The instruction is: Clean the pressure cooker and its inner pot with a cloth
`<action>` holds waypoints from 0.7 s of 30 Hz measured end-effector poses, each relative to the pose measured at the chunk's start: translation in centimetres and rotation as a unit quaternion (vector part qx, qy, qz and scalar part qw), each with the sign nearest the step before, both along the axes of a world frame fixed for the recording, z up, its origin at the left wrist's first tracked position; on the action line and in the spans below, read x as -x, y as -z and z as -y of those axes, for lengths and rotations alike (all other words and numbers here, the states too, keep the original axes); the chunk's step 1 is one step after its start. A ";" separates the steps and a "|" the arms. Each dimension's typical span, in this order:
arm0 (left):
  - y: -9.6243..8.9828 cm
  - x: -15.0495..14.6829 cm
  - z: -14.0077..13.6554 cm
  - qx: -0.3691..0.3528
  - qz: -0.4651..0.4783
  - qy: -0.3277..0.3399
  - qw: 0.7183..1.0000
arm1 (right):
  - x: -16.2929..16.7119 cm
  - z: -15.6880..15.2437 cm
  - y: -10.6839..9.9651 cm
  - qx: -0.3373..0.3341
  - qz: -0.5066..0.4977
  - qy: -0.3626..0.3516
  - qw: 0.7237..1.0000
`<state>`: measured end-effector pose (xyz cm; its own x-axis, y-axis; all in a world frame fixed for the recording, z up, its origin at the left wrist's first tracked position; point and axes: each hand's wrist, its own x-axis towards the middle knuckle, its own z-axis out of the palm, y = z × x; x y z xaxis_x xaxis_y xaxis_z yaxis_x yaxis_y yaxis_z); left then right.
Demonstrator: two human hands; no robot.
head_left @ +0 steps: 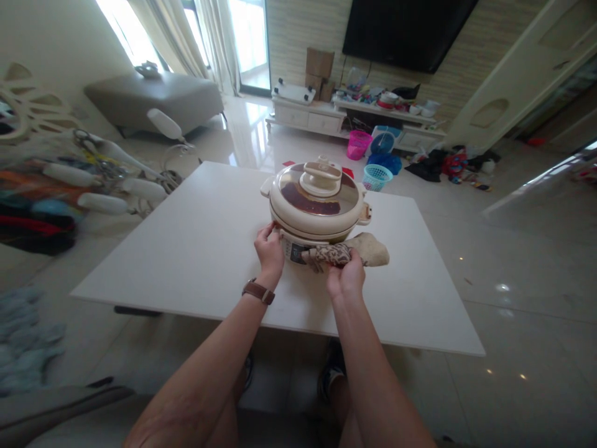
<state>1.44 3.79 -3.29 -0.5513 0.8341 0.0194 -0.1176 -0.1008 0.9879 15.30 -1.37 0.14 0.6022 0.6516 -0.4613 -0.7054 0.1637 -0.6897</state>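
A cream electric cooking pot point(310, 224) with a tinted glass lid point(289, 186) and a wide lid handle point(321, 176) stands on the white table point(200, 242). My left hand point(270, 249) is closed at the pot's front left, fingertips curled against the side below the rim. Bunched in my right hand point(347, 277) is a beige and brown patterned cloth point(368, 250), held at the pot's front right. Part of it hangs before the control panel point(297, 252). The lid is on, and I cannot make out what is inside.
Red items point(347, 172) show behind the pot. Beyond the table are a pink basket point(358, 144), a light blue basket point(377, 177) and a low white cabinet point(308, 118) with clutter. A lamp-like fixture point(140, 186) with white shades stands left.
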 end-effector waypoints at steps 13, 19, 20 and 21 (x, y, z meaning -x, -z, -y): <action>0.3 0.1 0.2 -0.004 -0.002 0.029 1.000 | 0.8 -0.5 1.9 0.043 0.000 0.032 0.999; 0.8 -0.3 0.7 -0.023 -0.038 0.070 0.997 | -0.2 -1.1 4.3 0.095 -0.015 -0.003 0.995; 0.9 -0.4 0.8 -0.031 -0.045 0.077 0.995 | -0.6 -1.2 4.5 0.107 -0.019 -0.025 0.994; 1.1 -0.5 0.9 -0.038 -0.054 0.085 0.994 | -1.0 -1.3 4.6 0.118 -0.019 -0.050 0.992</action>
<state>1.91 2.92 -4.38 -0.3945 0.9085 0.1380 -0.0322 -0.1638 0.9860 16.31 -0.10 -4.51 0.5194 0.5791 -0.6284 -0.7356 -0.0714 -0.6737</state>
